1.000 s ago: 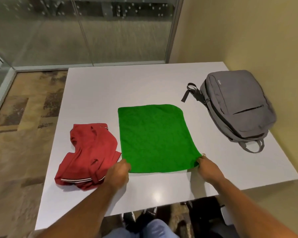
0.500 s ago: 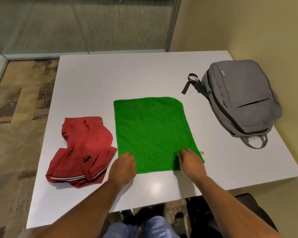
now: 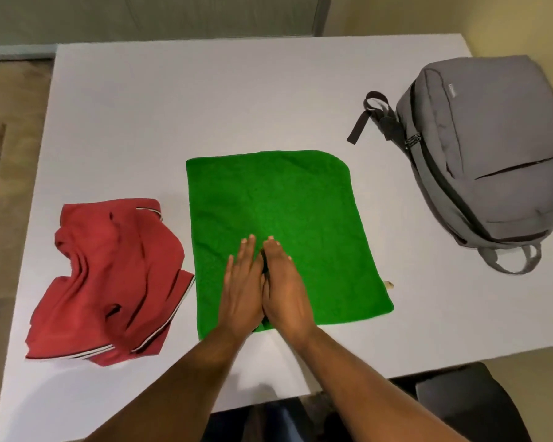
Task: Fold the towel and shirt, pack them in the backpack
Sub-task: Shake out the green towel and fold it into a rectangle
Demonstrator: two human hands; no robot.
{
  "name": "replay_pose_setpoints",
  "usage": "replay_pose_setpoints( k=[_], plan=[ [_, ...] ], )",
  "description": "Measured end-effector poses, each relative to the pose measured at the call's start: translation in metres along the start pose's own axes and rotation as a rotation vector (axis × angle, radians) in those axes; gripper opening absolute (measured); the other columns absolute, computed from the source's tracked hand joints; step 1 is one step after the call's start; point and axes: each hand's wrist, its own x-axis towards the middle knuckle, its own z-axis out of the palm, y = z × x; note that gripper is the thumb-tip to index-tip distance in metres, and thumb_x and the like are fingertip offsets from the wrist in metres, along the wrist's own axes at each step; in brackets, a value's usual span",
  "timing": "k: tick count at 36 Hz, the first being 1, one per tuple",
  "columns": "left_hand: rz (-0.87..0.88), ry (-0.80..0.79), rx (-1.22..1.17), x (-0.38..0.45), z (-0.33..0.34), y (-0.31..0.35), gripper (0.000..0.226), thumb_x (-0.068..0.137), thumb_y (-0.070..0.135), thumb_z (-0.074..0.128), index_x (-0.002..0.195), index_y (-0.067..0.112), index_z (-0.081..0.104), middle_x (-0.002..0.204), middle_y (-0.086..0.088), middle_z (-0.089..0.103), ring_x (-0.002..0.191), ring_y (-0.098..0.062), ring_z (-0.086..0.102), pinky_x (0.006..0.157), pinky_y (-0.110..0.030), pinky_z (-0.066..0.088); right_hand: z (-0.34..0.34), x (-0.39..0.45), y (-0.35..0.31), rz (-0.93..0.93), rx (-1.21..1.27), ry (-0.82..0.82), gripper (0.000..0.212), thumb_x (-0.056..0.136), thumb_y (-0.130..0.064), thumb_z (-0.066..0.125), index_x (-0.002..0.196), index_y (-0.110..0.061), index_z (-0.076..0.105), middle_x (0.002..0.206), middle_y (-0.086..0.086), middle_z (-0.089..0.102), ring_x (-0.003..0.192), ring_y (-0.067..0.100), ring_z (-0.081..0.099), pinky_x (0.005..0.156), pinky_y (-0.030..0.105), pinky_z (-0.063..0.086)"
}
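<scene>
the left hand (image 3: 241, 288) and the right hand (image 3: 283, 287) lie side by side, touching along their inner edges, fingers straight and palms down, pressing flat on the near middle of the green towel (image 3: 278, 218); neither grips anything. the towel spreads out from under the hands, lying flat on the white desk (image 3: 205, 100), its far right corner rounded and its near edge just behind the wrists. it looks smoothed but not yet folded to packing size, so my guess is the hands are flattening it before a fold. just to the left of the left hand, close beside the towel's edge, sits the red shirt (image 3: 109, 275), crumpled in a heap and plainly unfolded. well off to the right and farther away than the hands lies the grey backpack (image 3: 492, 154), on its back, with its zip seemingly closed, though i cannot tell for sure. the risks from here: sliding the palms outward could drag the towel over the smooth desk and skew it instead of flattening it; a sweep to the left could snag the shirt; and a loose fold would bulge and fight the backpack's opening later.
</scene>
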Motion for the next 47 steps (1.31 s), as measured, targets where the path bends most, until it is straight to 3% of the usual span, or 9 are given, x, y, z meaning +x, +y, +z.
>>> replay_pose_setpoints(
  k=[5, 11, 22, 34, 41, 47],
  plan=[
    [0.002, 0.012, 0.108, -0.004, 0.013, -0.009, 0.058, 0.106, 0.032, 0.025, 0.162, 0.018, 0.022, 0.172, -0.006, 0.006, 0.158, -0.017, 0.0, 0.127, -0.052, 0.014, 0.01, 0.001, 0.039, -0.124, -0.155, -0.094, 0.057, 0.104, -0.014, 0.047, 0.159, -0.013, 0.035, 0.169, 0.004, 0.027, 0.157, 0.014, 0.021, 0.128, 0.041, 0.019],
    [-0.033, 0.076, 0.25, -0.007, 0.019, -0.018, 0.066, 0.104, 0.037, 0.037, 0.162, 0.01, 0.022, 0.171, -0.008, 0.009, 0.159, -0.02, 0.005, 0.126, -0.052, 0.016, -0.007, 0.001, 0.071, -0.069, -0.39, -0.081, 0.061, 0.111, -0.041, 0.036, 0.164, -0.016, 0.022, 0.173, -0.002, 0.008, 0.159, 0.01, -0.001, 0.13, 0.035, 0.003],
    [-0.182, 0.125, 0.316, -0.014, 0.007, -0.03, 0.074, 0.102, 0.05, 0.037, 0.162, 0.01, 0.021, 0.171, -0.007, 0.011, 0.158, -0.021, 0.009, 0.125, -0.053, 0.019, -0.069, 0.002, 0.116, 0.09, -0.598, -0.052, 0.068, 0.11, -0.054, 0.017, 0.166, -0.018, 0.005, 0.174, 0.0, -0.003, 0.159, 0.013, -0.008, 0.13, 0.044, 0.007],
    [-0.207, 0.12, 0.235, -0.012, 0.001, -0.028, 0.075, 0.102, 0.052, 0.032, 0.162, 0.009, 0.018, 0.172, -0.008, 0.008, 0.159, -0.023, 0.004, 0.125, -0.054, 0.017, -0.106, 0.008, 0.14, 0.159, -0.541, 0.014, 0.064, 0.109, -0.047, 0.019, 0.164, -0.013, 0.023, 0.173, 0.004, 0.014, 0.16, 0.015, 0.006, 0.13, 0.046, 0.008],
    [-0.05, 0.075, 0.154, 0.032, -0.003, -0.005, 0.068, 0.104, 0.042, 0.034, 0.163, 0.012, 0.015, 0.172, -0.005, -0.001, 0.158, -0.018, -0.006, 0.127, -0.051, 0.006, -0.075, 0.051, 0.079, -0.043, -0.376, 0.0, 0.056, 0.108, -0.03, 0.035, 0.161, -0.012, 0.03, 0.171, 0.006, 0.02, 0.159, 0.017, 0.01, 0.13, 0.042, 0.01],
    [-0.08, 0.008, 0.158, 0.085, -0.002, 0.001, 0.067, 0.105, 0.044, 0.021, 0.164, 0.014, 0.009, 0.171, -0.005, -0.005, 0.157, -0.016, -0.012, 0.128, -0.049, 0.001, -0.028, 0.085, 0.049, -0.174, -0.287, -0.148, 0.056, 0.11, -0.026, 0.036, 0.163, -0.012, 0.025, 0.172, 0.005, 0.015, 0.16, 0.016, 0.008, 0.129, 0.045, 0.014]
  ],
)
